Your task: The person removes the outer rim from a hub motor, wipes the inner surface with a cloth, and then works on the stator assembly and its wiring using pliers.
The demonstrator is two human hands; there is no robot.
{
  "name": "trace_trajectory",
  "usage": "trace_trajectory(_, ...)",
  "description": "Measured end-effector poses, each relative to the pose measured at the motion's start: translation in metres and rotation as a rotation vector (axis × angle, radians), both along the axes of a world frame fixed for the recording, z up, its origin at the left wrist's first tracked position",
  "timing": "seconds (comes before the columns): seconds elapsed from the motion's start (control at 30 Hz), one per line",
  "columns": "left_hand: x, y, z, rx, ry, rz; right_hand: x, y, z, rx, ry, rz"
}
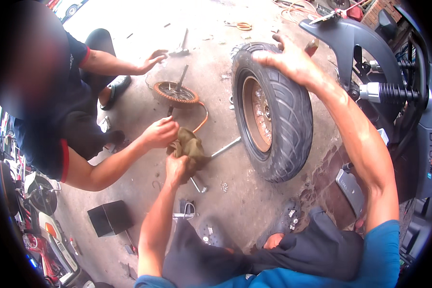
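My left hand [176,167] is closed on a crumpled olive-brown rag [192,144] in the middle. A co-worker's hand [161,132] is at the same rag from the left; whether it grips it is unclear. Right of the rag, a motorcycle wheel stands upright on the floor, with a black tyre [295,125] and a bronze-coloured rim [252,113]. My right hand [293,62] lies over the top of its tread, thumb and fingers spread. Part of a metal rod [226,146] shows between rag and wheel.
The co-worker [38,129] crouches at left, other hand [153,62] stretched forward. A small spoked wheel [170,91] and a hammer [180,51] lie beyond the rag. A black box [110,218] sits lower left. At right is a motorcycle with a shock absorber [389,92].
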State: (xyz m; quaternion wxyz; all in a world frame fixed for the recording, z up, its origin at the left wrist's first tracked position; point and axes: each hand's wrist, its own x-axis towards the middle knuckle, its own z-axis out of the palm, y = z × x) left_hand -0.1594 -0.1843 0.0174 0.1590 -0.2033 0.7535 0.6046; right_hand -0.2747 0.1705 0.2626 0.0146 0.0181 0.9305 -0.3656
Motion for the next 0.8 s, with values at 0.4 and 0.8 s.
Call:
trace_trajectory(0.4,0.024,-0.003,0.026,0.595,0.037,0.049,0.015,-0.013,-0.006,-0.03,0.145,-0.021)
trace_trajectory(0.8,0.03,0.018,0.01,0.353,0.091,-0.099,-0.012,-0.032,0.005,0.132,0.095,0.024)
